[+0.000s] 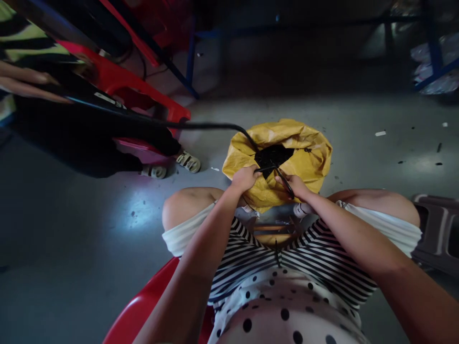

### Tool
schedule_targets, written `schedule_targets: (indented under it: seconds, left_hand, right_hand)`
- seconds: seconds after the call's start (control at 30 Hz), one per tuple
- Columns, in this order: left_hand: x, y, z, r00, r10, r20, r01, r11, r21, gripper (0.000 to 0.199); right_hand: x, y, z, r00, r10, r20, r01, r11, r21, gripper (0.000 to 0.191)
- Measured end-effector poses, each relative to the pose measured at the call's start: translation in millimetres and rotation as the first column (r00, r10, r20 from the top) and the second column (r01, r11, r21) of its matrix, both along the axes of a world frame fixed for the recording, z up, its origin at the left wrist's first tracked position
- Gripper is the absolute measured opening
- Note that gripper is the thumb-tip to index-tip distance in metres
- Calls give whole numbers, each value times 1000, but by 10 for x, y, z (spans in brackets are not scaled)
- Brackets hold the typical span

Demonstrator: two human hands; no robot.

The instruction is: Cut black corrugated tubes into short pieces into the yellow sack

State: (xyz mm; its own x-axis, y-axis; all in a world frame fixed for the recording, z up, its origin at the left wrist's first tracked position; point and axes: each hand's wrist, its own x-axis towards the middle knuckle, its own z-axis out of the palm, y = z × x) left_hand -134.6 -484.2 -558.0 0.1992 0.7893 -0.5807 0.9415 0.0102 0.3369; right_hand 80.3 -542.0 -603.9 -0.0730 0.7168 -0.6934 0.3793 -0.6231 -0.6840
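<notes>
A yellow woven sack (315,157) stands on the floor between my knees, its mouth rolled open around dark black contents (274,155). My left hand (244,178) is closed at the near left of the opening, on a thin black strip (264,169) that reaches toward my other hand. At the near right of the opening, my right hand (294,186) is closed around a slim dark tool (286,184) that looks like scissors. The two hands are a short way apart. A long black strip (208,125) runs into the sack from the left.
On the left, a co-worker's hand (32,81) holds the other end of the long strip, beside a red stool (132,86). A grey stool (435,224) is at my right. Blue frame legs (191,57) stand farther back, and small scraps (380,134) lie on the floor.
</notes>
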Motion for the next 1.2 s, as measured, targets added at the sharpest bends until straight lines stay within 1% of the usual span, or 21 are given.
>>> schedule_targets:
  seconds: [0.1, 0.17, 0.23, 0.3, 0.37, 0.4, 0.53, 0.77, 0.87, 1.03, 1.2]
  left_hand:
    - [-9, 2, 5, 1000, -5, -7, 5, 1000, -4, 31]
    - [-17, 19, 11, 1000, 3, -4, -3, 1000, 7, 33]
    - [-32, 46, 14, 999, 36, 5, -37, 999, 29, 34]
    - [-51, 76, 13, 997, 75, 21, -76, 995, 59, 36]
    - [-60, 98, 12, 995, 96, 33, -98, 992, 76, 36]
    - [-59, 104, 12, 994, 98, 38, -101, 992, 78, 36]
    - [-19, 92, 19, 996, 70, 63, -74, 995, 74, 35]
    - [21, 33, 7, 992, -14, 127, 3, 996, 89, 33]
    - [19, 28, -6, 990, -37, 137, 28, 997, 70, 32]
    - [26, 41, -35, 995, -54, 88, 52, 998, 30, 32]
    - [37, 38, -52, 995, -77, 65, 76, 997, 15, 32]
  right_hand:
    - [11, -4, -36, 998, 13, 66, -16, 999, 32, 65]
    - [23, 1, -43, 997, -3, 78, -2, 998, 64, 66]
    - [30, 5, -30, 1000, -25, 12, 24, 999, 42, 65]
    - [31, 3, -3, 993, -40, -112, 39, 999, -11, 65]
    - [26, -2, 24, 980, -24, -196, 15, 999, -43, 66]
    - [21, -3, 33, 979, -6, -204, -4, 999, -49, 67]
    - [-2, 5, 49, 983, 56, -172, -69, 996, -65, 69]
    - [-14, 27, 122, 988, 50, -149, -55, 998, -31, 67]
    - [-19, 22, 96, 991, 66, -113, -70, 997, -27, 67]
    - [-32, 5, -4, 995, 100, 25, -100, 995, 4, 69]
    - [-30, -9, 16, 994, 106, 39, -107, 994, 4, 68]
